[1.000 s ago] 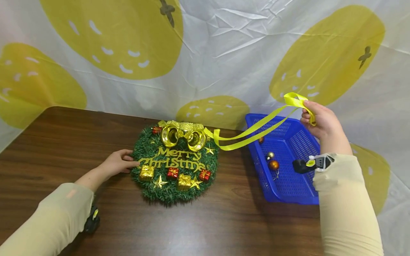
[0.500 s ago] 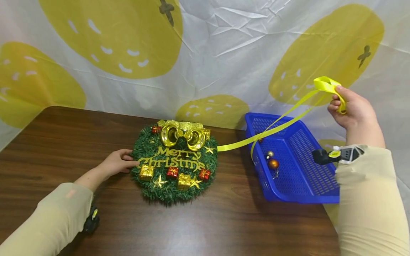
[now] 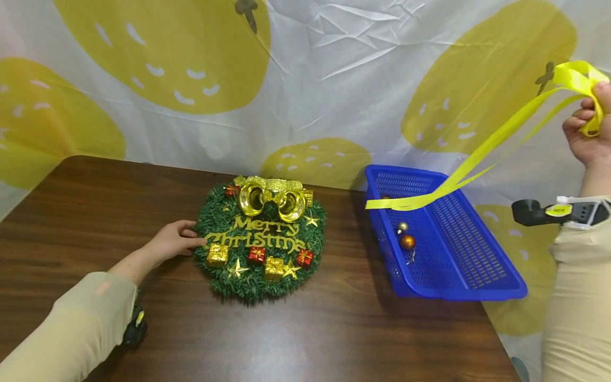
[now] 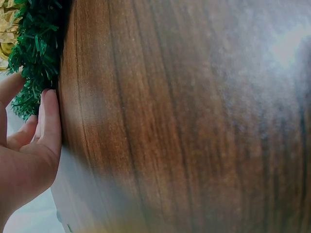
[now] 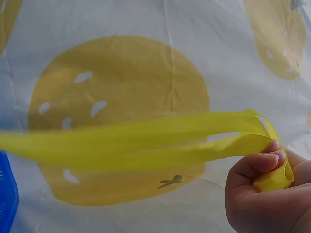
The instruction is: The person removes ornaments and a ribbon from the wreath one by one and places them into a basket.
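A green Christmas wreath [image 3: 260, 289] with gold bells, small gift boxes, stars and gold "Merry Christmas" lettering lies on the wooden table. At its left edge my left hand [image 3: 169, 244] grips the tinsel between thumb and fingers; the left wrist view shows the hand [image 4: 29, 150] around the rim of the wreath [image 4: 36, 53]. High on the right, my right hand [image 3: 592, 124] holds a bunched yellow ribbon [image 3: 482, 154], whose loose end trails left over the basket, apart from the wreath. The right wrist view shows the ribbon [image 5: 121, 141] pinched in the curled fingers [image 5: 252, 167].
A blue plastic basket [image 3: 477, 293] stands right of the wreath, with an orange ball [image 3: 407, 242] and a small gold ball [image 3: 403, 226] inside. A white curtain [image 3: 329, 101] with yellow fruit prints hangs behind the table [image 3: 305, 334].
My right hand has moved up and right with the ribbon. The ribbon's trailing end has come away from the wreath and now hangs over the basket. The left hand has stayed put.
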A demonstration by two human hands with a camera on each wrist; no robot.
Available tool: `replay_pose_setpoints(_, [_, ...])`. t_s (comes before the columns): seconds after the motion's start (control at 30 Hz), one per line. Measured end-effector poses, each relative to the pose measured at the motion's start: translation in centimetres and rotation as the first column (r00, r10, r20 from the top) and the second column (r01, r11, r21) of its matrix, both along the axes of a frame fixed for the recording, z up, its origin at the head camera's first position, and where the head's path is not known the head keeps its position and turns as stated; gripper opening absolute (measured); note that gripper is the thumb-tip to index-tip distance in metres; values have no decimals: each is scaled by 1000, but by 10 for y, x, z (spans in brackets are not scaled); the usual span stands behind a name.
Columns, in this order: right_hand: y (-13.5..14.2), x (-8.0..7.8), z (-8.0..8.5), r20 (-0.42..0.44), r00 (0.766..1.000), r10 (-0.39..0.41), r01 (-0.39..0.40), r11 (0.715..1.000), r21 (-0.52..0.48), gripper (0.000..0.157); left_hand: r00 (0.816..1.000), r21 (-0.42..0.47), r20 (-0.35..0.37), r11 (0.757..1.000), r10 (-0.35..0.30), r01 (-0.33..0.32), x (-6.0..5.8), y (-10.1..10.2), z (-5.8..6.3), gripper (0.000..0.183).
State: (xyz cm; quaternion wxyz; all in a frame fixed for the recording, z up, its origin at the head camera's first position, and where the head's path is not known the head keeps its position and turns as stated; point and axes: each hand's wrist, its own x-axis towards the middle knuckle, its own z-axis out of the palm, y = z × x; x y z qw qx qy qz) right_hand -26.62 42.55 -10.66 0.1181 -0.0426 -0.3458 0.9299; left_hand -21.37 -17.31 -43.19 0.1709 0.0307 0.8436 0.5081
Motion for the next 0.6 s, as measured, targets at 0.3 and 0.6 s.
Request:
replay_pose_setpoints(0.3, [2,-1,-8,104,994,-42,29,991,129,4,1000,12,1,1000,0,0,-1,1,-2,77])
replay_pose_setpoints(0.6, [3,-2,-15,154,987,-36,13,989,147,5,1000,16,11,1000,6,-6,-1,1,-3,77])
